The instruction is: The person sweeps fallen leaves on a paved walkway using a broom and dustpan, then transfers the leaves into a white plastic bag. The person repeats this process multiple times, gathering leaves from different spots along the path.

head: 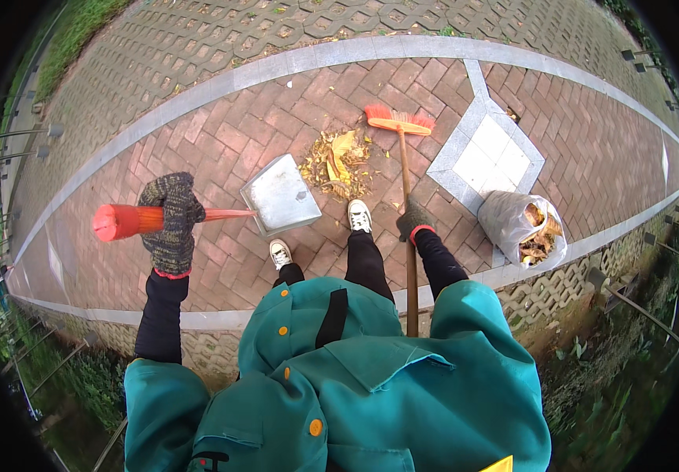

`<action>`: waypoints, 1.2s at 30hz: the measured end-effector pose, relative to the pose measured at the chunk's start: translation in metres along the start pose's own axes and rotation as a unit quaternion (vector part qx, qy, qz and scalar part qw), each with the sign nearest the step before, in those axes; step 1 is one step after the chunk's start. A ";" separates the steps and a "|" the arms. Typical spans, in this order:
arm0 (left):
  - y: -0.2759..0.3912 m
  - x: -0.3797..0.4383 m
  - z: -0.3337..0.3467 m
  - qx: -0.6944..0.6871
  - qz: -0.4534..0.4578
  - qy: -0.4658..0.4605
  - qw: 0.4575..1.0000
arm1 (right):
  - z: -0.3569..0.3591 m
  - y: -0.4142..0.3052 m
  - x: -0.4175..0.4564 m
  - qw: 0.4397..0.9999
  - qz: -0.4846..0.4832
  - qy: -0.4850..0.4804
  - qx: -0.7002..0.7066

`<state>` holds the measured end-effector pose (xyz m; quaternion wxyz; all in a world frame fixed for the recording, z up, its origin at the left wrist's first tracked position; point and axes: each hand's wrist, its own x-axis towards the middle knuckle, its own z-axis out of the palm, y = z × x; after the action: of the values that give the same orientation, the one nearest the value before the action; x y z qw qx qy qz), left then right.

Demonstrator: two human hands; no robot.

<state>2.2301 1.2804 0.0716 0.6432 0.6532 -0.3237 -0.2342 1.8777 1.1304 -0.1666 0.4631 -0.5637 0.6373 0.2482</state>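
My left hand [169, 221], in a dark knitted glove, grips the red handle [230, 215] of a metal dustpan [283, 197]. The pan rests on the brick paving beside a pile of dry leaves [339, 162] with large yellow ones on top. In my right hand [415, 219], gloved in the same way, is the wooden handle [404, 165] of a broom. Its orange head [399, 121] with red bristles lies beyond the pile, to its right. At the right stands a whitish plastic bag [510, 227], tilted towards me, with brown leaves [540, 239] inside its mouth.
My canvas shoes [359, 217] stand close to the pile and the pan. A pale stone diamond [490, 156] is set into the bricks. Grey kerb strips [292, 61] edge the path, with grass pavers [198, 65] beyond. Lamp posts [634, 312] and plants line the side behind me.
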 end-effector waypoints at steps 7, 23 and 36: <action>-0.007 0.050 -0.007 0.004 -0.041 0.013 0.999 | 0.100 -0.040 -0.070 0.993 0.010 0.008 -0.115; -0.034 0.056 -0.046 0.098 -0.102 -0.161 0.977 | 0.221 -0.064 -0.232 0.995 0.014 -0.006 -0.101; -0.093 -0.044 -0.085 0.132 0.014 -0.321 0.938 | 0.200 0.031 -0.160 0.965 0.081 0.002 0.248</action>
<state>2.2729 1.3681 -0.0200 0.4159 0.6180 -0.5498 -0.3778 1.9005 1.3841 -0.1233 0.5657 -0.3782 0.7233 0.1176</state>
